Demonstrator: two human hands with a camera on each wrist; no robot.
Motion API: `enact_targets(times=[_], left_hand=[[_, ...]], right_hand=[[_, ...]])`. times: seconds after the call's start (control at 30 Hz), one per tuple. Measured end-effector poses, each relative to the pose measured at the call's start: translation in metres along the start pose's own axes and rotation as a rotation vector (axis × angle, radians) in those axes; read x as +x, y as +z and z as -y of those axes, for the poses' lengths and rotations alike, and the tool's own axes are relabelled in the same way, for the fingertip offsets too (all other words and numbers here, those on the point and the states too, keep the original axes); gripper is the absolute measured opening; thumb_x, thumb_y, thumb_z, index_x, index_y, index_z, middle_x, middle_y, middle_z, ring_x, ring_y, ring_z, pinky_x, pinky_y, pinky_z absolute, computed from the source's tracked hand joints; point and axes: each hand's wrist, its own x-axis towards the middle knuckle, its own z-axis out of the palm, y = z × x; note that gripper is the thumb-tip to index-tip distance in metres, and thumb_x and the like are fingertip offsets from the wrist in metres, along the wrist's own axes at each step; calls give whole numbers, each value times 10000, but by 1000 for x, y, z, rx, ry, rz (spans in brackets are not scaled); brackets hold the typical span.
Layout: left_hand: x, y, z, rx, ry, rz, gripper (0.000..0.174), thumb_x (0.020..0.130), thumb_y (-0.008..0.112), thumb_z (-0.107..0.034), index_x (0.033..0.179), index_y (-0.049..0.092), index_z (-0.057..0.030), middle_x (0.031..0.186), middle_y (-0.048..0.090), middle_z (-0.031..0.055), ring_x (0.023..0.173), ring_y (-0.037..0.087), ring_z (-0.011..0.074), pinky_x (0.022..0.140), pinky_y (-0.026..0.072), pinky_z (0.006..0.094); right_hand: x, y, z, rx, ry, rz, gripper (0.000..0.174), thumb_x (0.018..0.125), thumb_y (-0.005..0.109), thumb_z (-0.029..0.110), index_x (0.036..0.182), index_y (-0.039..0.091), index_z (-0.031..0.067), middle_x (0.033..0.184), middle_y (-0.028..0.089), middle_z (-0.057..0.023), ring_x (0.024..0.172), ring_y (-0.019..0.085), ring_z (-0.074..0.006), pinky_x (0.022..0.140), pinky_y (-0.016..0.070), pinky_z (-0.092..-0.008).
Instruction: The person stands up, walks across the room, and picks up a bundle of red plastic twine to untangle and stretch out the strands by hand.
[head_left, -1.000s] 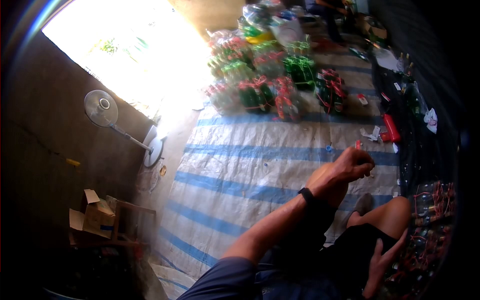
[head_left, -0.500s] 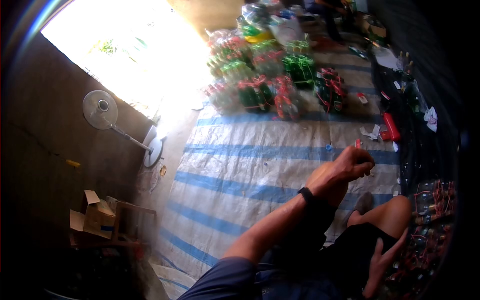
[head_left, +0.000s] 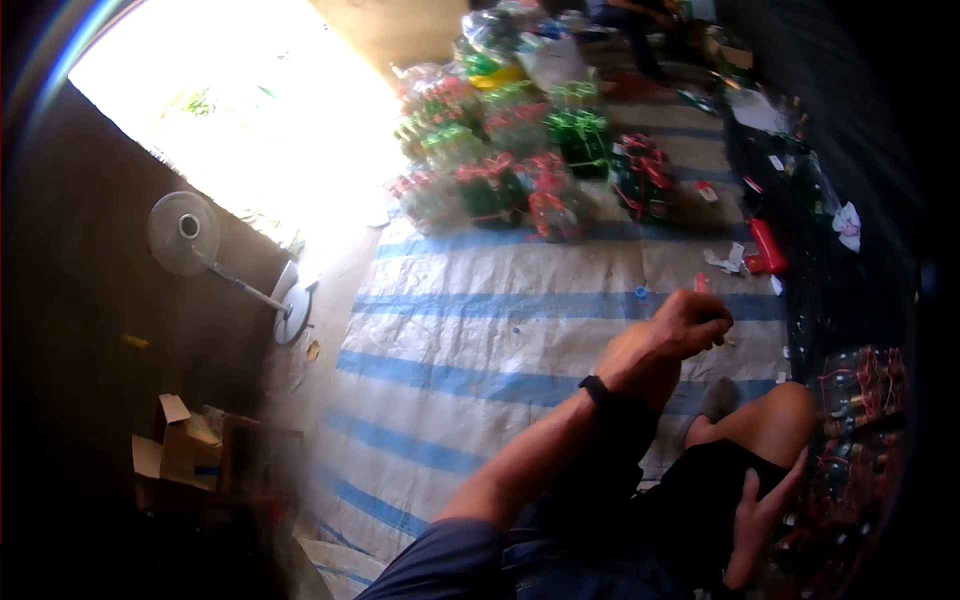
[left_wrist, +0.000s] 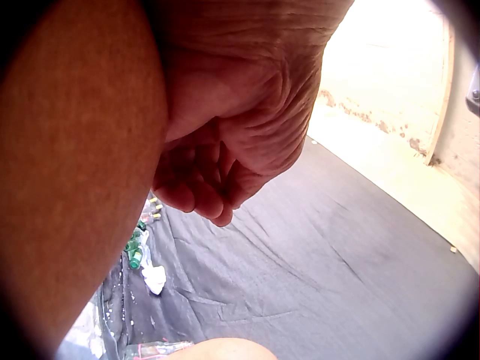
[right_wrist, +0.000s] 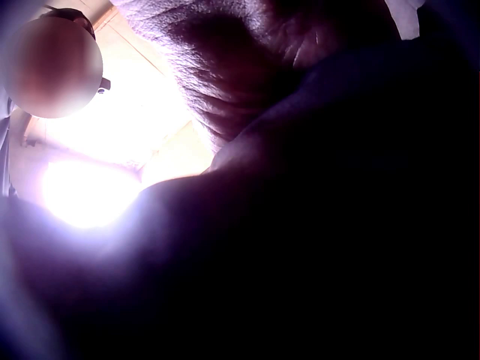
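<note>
My left hand hangs with loosely curled fingers, its forearm lying over a raised knee and a black band on the wrist. In the left wrist view the curled fingers hold nothing. Lower right, my right hand rests on the bare thigh by the hem of the dark shorts, thumb spread from the fingers. The right wrist view shows only the shaded heel of that hand; its fingers are hidden there. On the striped sheet, a blue cap lies close beyond the left hand.
Tied bundles of plastic bottles stand at the back. More bottles lie beside the right leg. A red bottle and paper scraps lie near a black sheet. At left stand a fan and a cardboard box. Another person sits far back.
The head view has shifted slightly, so the room sits a little further left in it. Both hands keep their pose.
</note>
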Motion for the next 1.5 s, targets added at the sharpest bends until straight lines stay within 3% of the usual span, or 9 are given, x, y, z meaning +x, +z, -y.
enact_targets(times=[0.07,0.13,0.2,0.27,0.37,0.43,0.63,1.17,1.5], left_hand=[[11,0,12,-173,-283,84,250,968,667,-132,1127,737,48,959,749,172,867,726,233,765,598,340],[8,4,29,-73,-98,101,267,981,656,-133,1154,723,58,984,749,181,880,726,245,787,604,353],[11,6,27,-240,-349,83,318,936,679,-182,1110,713,82,937,726,105,938,658,170,831,516,300],[6,6,34,-86,-78,126,331,937,692,-198,1108,712,84,930,725,104,940,657,170,821,512,297],[8,1,1,-277,-370,88,285,871,697,-70,1116,712,75,977,725,142,932,676,215,824,533,326],[-5,3,-1,339,307,45,407,718,675,77,1124,699,60,1034,712,197,919,693,281,800,568,369],[7,-1,25,145,188,158,541,547,634,104,1084,663,47,1047,692,229,861,708,324,710,597,381],[-3,2,8,117,143,147,629,556,653,118,1179,659,34,1235,608,229,991,665,320,803,591,387],[-7,6,-10,52,-93,118,574,566,682,125,1125,672,-5,1285,571,177,1023,627,282,868,563,339]], right_hand=[[0,-3,7,32,40,12,839,973,666,272,1609,218,-42,1607,322,-297,1498,329,-445,1225,272,-504],[1,-4,9,89,31,10,873,953,691,315,1598,225,-46,1565,342,-314,1473,340,-467,1212,287,-511],[2,-3,6,84,6,-11,907,933,717,341,1593,230,-47,1544,347,-324,1460,340,-486,1202,295,-524],[2,-2,7,148,26,-15,930,924,732,365,1592,230,-44,1539,346,-325,1453,340,-490,1198,297,-533],[2,-1,3,138,2,-26,941,925,740,371,1589,226,-54,1538,348,-324,1449,343,-489,1203,288,-537],[2,-2,5,132,3,-33,942,926,740,373,1587,227,-58,1538,348,-323,1450,342,-490,1204,284,-540],[2,0,3,153,4,-40,938,929,739,382,1579,237,-70,1529,360,-325,1443,345,-493,1205,280,-545],[5,-4,6,155,-36,-86,910,922,746,390,1557,281,-67,1451,417,-311,1347,437,-482,1143,350,-535],[6,-5,9,134,-61,-108,881,913,750,326,1552,286,-67,1426,426,-304,1311,468,-468,1101,395,-521]])
